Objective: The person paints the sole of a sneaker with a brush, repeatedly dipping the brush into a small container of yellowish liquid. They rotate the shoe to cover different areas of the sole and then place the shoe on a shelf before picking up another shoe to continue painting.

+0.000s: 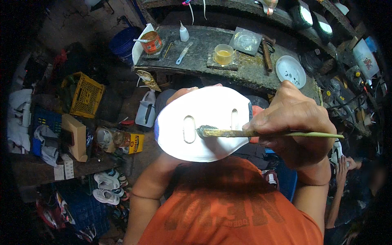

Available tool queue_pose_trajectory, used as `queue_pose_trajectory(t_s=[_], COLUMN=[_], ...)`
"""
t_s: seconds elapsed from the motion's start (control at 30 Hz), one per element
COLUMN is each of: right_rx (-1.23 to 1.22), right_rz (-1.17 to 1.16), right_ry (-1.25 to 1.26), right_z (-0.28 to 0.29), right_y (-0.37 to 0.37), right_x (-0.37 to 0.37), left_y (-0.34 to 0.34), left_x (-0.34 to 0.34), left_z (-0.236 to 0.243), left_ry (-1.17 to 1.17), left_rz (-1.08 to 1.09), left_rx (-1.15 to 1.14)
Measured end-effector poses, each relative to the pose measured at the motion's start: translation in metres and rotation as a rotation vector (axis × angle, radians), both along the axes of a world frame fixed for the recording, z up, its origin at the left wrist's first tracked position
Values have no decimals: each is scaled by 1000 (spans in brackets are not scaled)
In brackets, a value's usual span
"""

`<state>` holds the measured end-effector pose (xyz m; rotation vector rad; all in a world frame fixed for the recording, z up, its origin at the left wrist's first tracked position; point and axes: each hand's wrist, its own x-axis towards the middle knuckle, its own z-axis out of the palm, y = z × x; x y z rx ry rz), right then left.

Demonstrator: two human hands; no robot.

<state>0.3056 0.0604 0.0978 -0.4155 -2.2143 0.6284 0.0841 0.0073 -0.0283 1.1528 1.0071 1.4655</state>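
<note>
A white, rounded piece (220, 110) with two slot-shaped recesses lies tilted toward me above my lap. My left hand (181, 94) grips it from behind; a few fingers show over its far edge and the rest is hidden. My right hand (300, 122) pinches a thin brush (232, 133) by its wooden handle. The brush's dark bristle tip is over the white surface, between the two slots and close to the left one. I cannot tell whether the bristles touch it.
On the bench (183, 67) ahead are an orange tin (152, 43), a squeeze bottle (184, 33), a spatula (184, 54), a cup of amber liquid (223, 54), a hammer (266, 56) and a white bowl (290, 72). A yellow crate (87, 94) stands left. Another person's hand (343, 167) is at right.
</note>
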Motion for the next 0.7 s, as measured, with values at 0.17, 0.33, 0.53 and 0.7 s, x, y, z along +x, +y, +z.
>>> queue_pose_trajectory(t_s=[0.17,0.33,0.53,0.7], right_rx=[25,73,57,16], right_rz=[-35,-111,-115,-125], right_ry=[-51,-141,-106,-31], right_z=[4,7,10,9], right_y=[-6,-16,-21,-27], right_x=[-1,-2,-1,-2], left_y=[4,13,20,47], left_x=[1,3,1,5], left_z=[11,11,2,6], left_ry=[35,107,188,303], left_rz=[-77,-67,-18,37], left_rx=[187,306,492,908])
